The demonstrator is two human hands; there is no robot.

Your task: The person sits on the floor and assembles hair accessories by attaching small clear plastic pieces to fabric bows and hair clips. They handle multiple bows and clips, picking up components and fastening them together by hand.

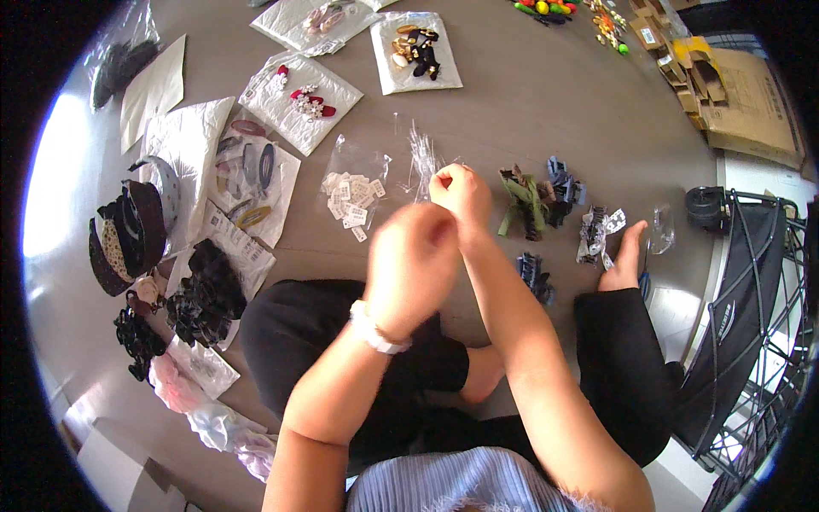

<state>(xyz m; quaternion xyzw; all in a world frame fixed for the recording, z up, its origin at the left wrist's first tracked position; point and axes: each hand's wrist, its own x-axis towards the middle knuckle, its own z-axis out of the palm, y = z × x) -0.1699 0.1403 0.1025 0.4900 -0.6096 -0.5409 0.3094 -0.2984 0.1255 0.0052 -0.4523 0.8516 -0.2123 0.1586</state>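
My left hand (414,266), with a white band at its wrist, is raised in front of me, blurred and curled closed. Just beyond it, my right hand (465,198) has its fingers bent into a pinch, close against the left. Whatever lies inside either hand is hidden. Past the right fingertips lies a bunch of thin clear plastic strips (422,162). Left of these, a clear bag (343,164) lies with small white printed tags (351,201) on and beside it. To the right are olive and brown fabric hair accessories (525,203) and blue ones (563,189).
Headbands (136,229), black ruffled scrunchies (209,290) and bagged hair clips (252,166) crowd the left. Mailers with red clips (311,102) and dark clips (415,58) lie farther away. A cardboard box (751,107) and black folding frame (742,316) stand right. My bare foot (627,260) is near striped accessories (593,235).
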